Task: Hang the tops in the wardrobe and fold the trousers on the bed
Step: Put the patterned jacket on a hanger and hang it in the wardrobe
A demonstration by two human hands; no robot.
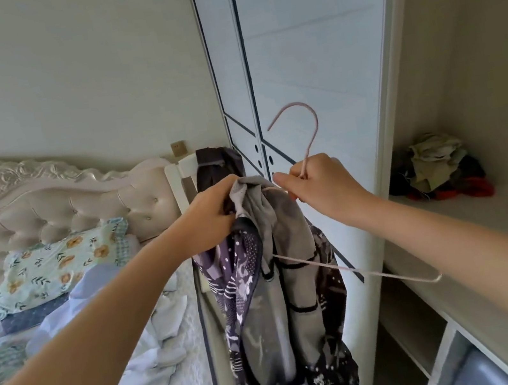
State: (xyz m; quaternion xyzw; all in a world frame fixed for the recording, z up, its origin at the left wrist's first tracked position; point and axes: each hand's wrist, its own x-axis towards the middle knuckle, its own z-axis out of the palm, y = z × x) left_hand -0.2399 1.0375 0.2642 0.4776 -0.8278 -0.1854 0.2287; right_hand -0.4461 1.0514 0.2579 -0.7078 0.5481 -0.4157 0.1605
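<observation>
A grey and purple patterned top (275, 306) hangs in front of me, partly threaded on a thin pink hanger (313, 135). My left hand (212, 212) grips the top's bunched neck fabric. My right hand (321, 181) pinches the hanger just below its hook, and one hanger arm sticks out to the lower right. The wardrobe (306, 49) stands right behind, with its open section on the right. The bed (47, 210) is at the left, with white and dark clothes (157, 343) heaped on it.
A pile of crumpled clothes (440, 168) lies on a wardrobe shelf (473, 223) at the right. A white chair (184, 184) with a dark garment (214, 165) draped over it stands between bed and wardrobe. A floral pillow (56, 262) lies by the headboard.
</observation>
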